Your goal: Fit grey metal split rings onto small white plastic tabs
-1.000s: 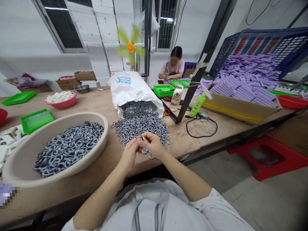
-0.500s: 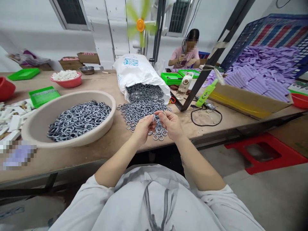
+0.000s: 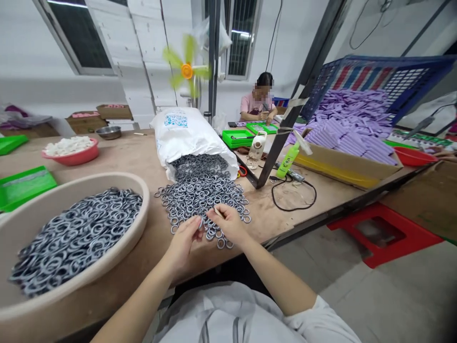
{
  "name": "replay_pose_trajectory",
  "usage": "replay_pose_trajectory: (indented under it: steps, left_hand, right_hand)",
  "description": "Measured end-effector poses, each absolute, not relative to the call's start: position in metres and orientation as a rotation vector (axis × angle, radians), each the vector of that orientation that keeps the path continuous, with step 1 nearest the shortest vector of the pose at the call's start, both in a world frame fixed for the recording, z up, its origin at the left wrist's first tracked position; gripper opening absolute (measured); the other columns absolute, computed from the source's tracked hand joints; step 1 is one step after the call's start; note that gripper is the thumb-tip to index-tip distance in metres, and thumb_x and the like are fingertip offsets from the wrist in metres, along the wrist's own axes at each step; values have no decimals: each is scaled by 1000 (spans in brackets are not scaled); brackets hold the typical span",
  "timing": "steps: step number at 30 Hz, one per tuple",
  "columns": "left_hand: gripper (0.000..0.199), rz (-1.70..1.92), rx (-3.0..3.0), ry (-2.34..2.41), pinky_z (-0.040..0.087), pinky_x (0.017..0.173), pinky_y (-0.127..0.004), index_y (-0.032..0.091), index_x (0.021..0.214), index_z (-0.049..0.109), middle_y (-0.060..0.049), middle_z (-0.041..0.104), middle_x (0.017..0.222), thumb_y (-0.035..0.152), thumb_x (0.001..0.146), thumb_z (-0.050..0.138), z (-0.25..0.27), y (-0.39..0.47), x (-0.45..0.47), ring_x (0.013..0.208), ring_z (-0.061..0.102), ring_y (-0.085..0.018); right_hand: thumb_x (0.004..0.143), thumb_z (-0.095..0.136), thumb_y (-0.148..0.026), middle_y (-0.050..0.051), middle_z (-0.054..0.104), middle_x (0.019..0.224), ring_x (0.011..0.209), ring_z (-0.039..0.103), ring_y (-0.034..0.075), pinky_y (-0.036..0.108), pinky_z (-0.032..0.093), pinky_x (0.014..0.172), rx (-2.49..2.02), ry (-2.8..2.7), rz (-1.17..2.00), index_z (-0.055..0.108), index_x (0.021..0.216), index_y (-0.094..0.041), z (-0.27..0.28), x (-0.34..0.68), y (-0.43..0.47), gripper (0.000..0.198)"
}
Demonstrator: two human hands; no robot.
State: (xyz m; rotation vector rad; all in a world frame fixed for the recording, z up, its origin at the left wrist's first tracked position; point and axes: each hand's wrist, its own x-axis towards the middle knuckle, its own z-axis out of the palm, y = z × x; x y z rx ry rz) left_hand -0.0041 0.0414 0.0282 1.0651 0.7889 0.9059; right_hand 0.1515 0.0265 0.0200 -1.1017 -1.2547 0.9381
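Observation:
My left hand [image 3: 186, 238] is closed, pinching a grey ring [image 3: 201, 223] between thumb and fingertips near the table's front edge. Just beside it, my right hand [image 3: 228, 222] is closed on a thin, pale stick-like tool [image 3: 218, 212], whose kind I cannot make out. Both hands hover over a loose pile of grey rings [image 3: 200, 193]. The pile spills from the mouth of a white sack [image 3: 189, 131] lying on its side. To the left, a big beige basin [image 3: 143, 209] holds many more such rings.
A dark metal post [image 3: 273, 157] rises from the table right of the pile, near a green bottle [image 3: 287, 162] and a black cable [image 3: 294, 209]. Purple pieces [image 3: 335, 138] fill a carton. A co-worker [image 3: 257, 102] sits across the table. A red stool [image 3: 387, 228] stands at right.
The view has shifted, so the basin looks nearer and the pile sits lower. My hands have moved slightly apart, the left still on a ring. The co-worker's hands have lowered toward the table.

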Motion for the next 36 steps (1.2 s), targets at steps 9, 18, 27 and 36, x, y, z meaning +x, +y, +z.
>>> replay_pose_trajectory:
  steps: [9,18,27,36]
  left_hand:
    - [46,889,945,953,36,51,-23,18,62,51,2,46,60,57,67,75,-4,69,-21,57,39,-11]
    - [48,871,908,982,37,51,-24,17,61,52,1,47,60,59,66,75,-3,66,-20,57,39,-11]
    - [48,848,908,975,37,52,-23,18,62,52,2,47,60,60,66,75,-5,65,-20,57,39,-11]
    - [47,834,968,972,36,52,-24,18,60,52,1,46,59,59,69,72,-1,64,-19,56,39,-11]
  right_hand:
    - [85,65,-42,-3,43,63,61,39,11,26,30,58,-1284,-1356,619,52,61,-19,-16,167,38,36]
    - [86,65,-40,-1,49,62,58,43,12,27,32,55,-1239,-1380,509,60,65,-20,-31,170,45,29]
    - [86,65,-37,0,52,63,58,47,13,27,34,55,-1228,-1431,460,65,70,-20,-30,169,43,24]
    - [86,65,-37,1,55,65,60,49,14,27,36,57,-1221,-1462,432,66,72,-20,-33,170,41,22]
